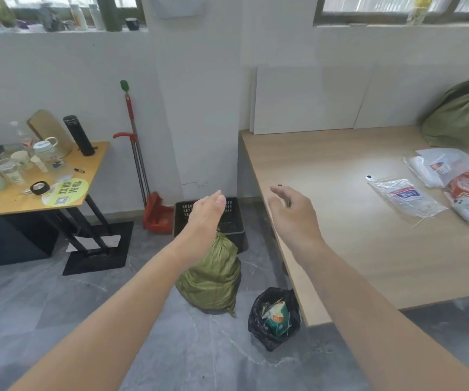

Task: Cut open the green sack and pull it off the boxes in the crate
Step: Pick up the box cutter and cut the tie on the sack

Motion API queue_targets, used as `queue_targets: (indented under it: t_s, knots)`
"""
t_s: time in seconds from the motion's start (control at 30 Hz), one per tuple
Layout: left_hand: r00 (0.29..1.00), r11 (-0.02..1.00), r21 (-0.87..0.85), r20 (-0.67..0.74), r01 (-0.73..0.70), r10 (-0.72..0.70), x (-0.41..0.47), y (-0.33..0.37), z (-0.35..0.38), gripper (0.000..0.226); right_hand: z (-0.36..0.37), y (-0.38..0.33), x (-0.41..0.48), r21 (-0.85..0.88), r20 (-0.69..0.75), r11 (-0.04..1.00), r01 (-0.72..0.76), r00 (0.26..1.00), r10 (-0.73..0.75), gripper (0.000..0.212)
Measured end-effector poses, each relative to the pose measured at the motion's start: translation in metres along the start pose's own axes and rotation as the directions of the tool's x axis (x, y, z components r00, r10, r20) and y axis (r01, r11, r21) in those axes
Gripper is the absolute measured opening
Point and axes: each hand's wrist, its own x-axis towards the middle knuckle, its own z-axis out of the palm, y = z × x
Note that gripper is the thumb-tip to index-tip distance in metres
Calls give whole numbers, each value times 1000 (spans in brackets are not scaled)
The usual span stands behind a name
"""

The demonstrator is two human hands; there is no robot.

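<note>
Tied green woven plastic sack (213, 277) stood on the grey floor just in front of the black slatted plastic crate (231, 221), both bare hands held out above it, left hand (206, 218) flat and empty, right hand (292, 213) loosely open, nothing held, light wooden counter (340, 221) right of the sack, black bin bag (272, 317) near its right.

White plastered walls (58, 69) run behind everything, broken by a square pillar (196, 94) between two window bands (397, 7) that let in daylight. The floor (58, 300) is grey marbled tile. A light wooden table (340, 235) stands at right with white boards (306, 100) leaning on the wall behind it; a smaller yellow-topped table (92, 162) stands at left, cluttered with cups
</note>
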Motion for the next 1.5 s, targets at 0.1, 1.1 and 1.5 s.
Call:
queue_targets:
  t_s: [0.1,1.1,1.5]
  knots:
    - [1000,999,-31,6,-9,9,40,10,27,81,-16,19,46,-16,-10,999,-33,999,33,33]
    - [933,960,11,234,280,-274,424,-113,167,58,49,245,391,-126,-156,912,-390,916,370,38]
    - [952,961,-79,179,266,-249,467,-186,208,78,99,360,436,-586,-180,765,-269,963,201,35]
